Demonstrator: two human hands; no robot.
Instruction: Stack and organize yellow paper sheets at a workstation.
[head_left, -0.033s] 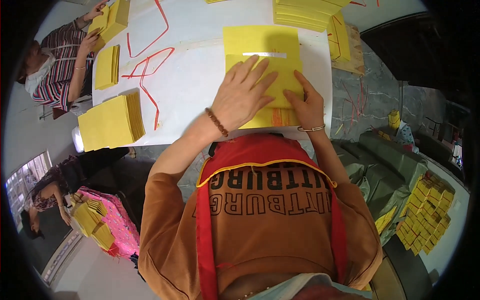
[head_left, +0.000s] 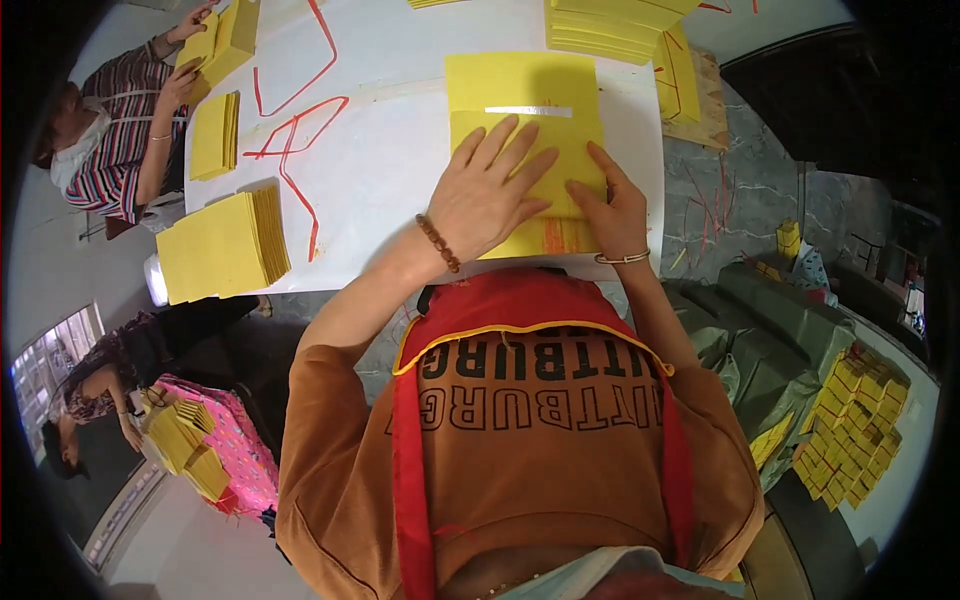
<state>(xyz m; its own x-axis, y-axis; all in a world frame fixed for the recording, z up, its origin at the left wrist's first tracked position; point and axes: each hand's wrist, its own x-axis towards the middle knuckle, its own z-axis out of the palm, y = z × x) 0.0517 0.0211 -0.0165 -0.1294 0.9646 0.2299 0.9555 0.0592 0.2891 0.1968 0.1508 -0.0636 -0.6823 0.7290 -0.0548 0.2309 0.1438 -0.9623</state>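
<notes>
A pile of yellow paper sheets (head_left: 522, 80) lies in front of me on the white tabletop, its pieces overlapping unevenly. A thin white strip (head_left: 540, 112) crosses it near the top, and a reddish-orange printed patch (head_left: 561, 236) shows near its lower edge. My left hand (head_left: 490, 182) is laid flat on the upper sheet, fingers spread just below the strip. My right hand (head_left: 617, 207) stands along the sheets' right edge, thumb reaching over the paper and forefinger stretched along the side. Its remaining fingers are mostly hidden.
Yellow paper stacks stand at the table's left (head_left: 222, 245) and far right (head_left: 605, 32). Red cords (head_left: 300, 130) lie on the table. A co-worker in stripes (head_left: 110, 165) handles yellow paper at far left; another person (head_left: 105, 375) is lower left. Green-covered bundles (head_left: 760, 325) stand at right.
My left hand has shifted very slightly on the yellow paper. The right hand and the sheets look the same.
</notes>
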